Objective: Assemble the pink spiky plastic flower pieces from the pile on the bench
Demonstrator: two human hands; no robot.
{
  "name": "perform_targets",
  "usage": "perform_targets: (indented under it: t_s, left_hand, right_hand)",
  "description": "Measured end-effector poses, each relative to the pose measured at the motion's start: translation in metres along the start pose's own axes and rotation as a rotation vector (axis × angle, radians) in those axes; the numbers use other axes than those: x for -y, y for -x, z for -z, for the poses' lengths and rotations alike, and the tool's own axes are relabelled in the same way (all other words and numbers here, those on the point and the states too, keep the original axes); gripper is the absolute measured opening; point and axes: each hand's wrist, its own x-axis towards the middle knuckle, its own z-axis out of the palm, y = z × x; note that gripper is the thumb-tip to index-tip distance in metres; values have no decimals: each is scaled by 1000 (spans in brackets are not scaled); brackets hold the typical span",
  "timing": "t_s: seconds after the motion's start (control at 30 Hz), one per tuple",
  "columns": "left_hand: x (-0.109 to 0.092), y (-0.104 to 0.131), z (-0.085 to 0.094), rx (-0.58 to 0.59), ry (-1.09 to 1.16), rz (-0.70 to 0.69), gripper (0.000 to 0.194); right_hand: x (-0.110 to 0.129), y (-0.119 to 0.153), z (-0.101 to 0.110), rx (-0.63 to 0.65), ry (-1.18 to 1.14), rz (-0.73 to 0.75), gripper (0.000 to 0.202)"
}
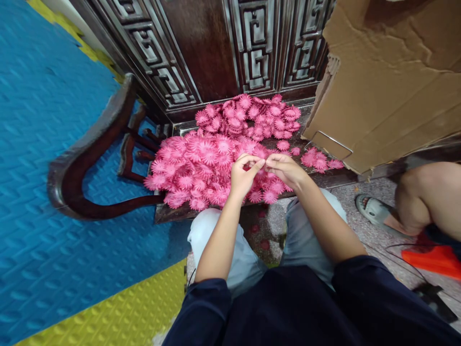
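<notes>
Head view, looking down: two bare arms come up from the dark sleeves (pixel 207 307) at the bottom of the frame, slanting inward over light denim knees (pixel 212 235) to meet just right of centre. From where I stand, the left hand (pixel 245 178) is bent in at the wrist, its thumb stretched toward the right and the forefinger arched above it. The right hand (pixel 286 169) comes in from the other side, back of the hand upward, fingers curled in. Thumb and forefinger tips are drawn close together on each, and the two sets of tips nearly touch. I can't tell whether either is pinching anything; whatever might sit between them is too small to make out.

Right below them, across the middle of the frame, spreads a heap of pink flower-shaped pieces (pixel 190 166), partly covered by the hands, on a dark wooden bench (pixel 333 179). Cardboard (pixel 392 91) hides the bench's far end at upper right and runs out of frame. Another person's bent leg (pixel 428 197) is cut off at the right edge.
</notes>
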Motion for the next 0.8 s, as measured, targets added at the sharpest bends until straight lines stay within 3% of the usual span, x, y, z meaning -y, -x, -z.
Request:
perform_targets:
  t_s: [0.2,0.53,0.67,0.8]
  left_hand:
    - [-2,0,2,34,-66,-67,28]
    - [3,-2,2,62,28,-23,34]
    - [3,0,2,11,-13,-31,34]
    - [1,0,4,-138,-32,-33,36]
  right_hand:
    - [-1,-1,1,-6,19,11,29]
    - [-2,-1,1,0,0,-19,29]
    - [0,0,1,-11,-18,-16,30]
    - [2,1,3,-30,-10,-9,31]
